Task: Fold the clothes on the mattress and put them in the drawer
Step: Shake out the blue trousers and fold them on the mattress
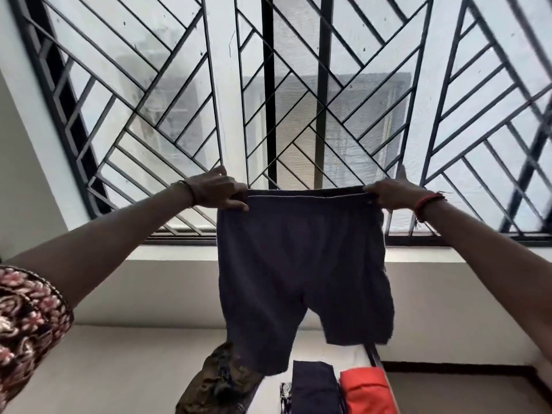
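A pair of dark navy shorts (301, 273) hangs spread out in the air in front of the window. My left hand (218, 192) pinches the left end of the waistband and my right hand (394, 194) pinches the right end, both arms stretched forward and up. The two legs of the shorts dangle above the mattress (119, 369). Below them lie a crumpled brown patterned garment (221, 383), a folded dark navy piece (316, 389) and a folded orange piece (367, 389).
A large window with a black geometric metal grille (298, 100) fills the wall ahead, above a pale sill (179, 252). A dark-trimmed floor edge (466, 372) lies at the lower right beyond the mattress.
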`<state>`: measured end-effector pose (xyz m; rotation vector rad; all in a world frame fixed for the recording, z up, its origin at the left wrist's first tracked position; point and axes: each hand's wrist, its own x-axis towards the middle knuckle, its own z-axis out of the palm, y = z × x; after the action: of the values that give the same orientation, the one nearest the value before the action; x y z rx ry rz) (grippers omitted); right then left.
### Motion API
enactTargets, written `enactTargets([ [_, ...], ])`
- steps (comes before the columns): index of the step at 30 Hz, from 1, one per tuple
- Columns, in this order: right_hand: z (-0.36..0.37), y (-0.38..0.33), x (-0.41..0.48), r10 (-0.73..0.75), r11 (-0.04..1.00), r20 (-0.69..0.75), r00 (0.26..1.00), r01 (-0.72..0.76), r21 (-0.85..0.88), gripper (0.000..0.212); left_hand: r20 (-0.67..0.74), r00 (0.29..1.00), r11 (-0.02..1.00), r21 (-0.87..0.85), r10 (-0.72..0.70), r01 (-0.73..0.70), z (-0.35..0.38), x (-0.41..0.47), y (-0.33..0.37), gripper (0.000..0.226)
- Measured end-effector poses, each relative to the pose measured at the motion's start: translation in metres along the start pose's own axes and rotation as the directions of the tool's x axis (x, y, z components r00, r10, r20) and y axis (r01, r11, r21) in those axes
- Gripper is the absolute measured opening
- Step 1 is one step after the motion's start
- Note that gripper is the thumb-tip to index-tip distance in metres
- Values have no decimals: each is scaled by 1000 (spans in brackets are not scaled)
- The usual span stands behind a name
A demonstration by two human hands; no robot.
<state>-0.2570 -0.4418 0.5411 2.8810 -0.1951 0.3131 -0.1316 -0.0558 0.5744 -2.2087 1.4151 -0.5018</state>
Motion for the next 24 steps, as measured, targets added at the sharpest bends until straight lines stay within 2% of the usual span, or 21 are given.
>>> enactTargets([
  [1,-3,-2,-1,16,998,19,1000,-15,-64,34,-11,1000,992,123,-23,24,1,3,1,47],
  [2,-6,-3,-3,33,993,38,999,-29,-112,39,-6,994,983,151,-109,109,0,7,-1,45],
  [4,-11,-5,-6,55,982,43,998,-46,-183,47,18,981,971,148,-192,187,2,11,3,44],
  [6,-15,-8,-10,94,973,30,995,-85,-213,55,22,977,970,122,-214,210,-4,17,9,45],
  [9,-21,-10,-15,189,970,22,982,-183,-160,78,-1,975,971,97,-221,220,-14,25,17,52],
  [12,-19,-13,-19,196,970,-51,979,-201,-136,68,37,952,949,100,-303,298,-20,34,22,65],
  [16,-20,-18,-21,203,973,-80,976,-210,-93,56,55,908,901,159,-416,403,-21,40,21,42],
  [20,-15,-19,-20,168,969,-128,977,-188,-159,52,-8,861,856,103,-508,506,-21,44,19,32],
  [24,-17,-24,-20,167,976,-144,975,-184,-113,50,-110,835,810,203,-539,550,-25,41,20,34],
])
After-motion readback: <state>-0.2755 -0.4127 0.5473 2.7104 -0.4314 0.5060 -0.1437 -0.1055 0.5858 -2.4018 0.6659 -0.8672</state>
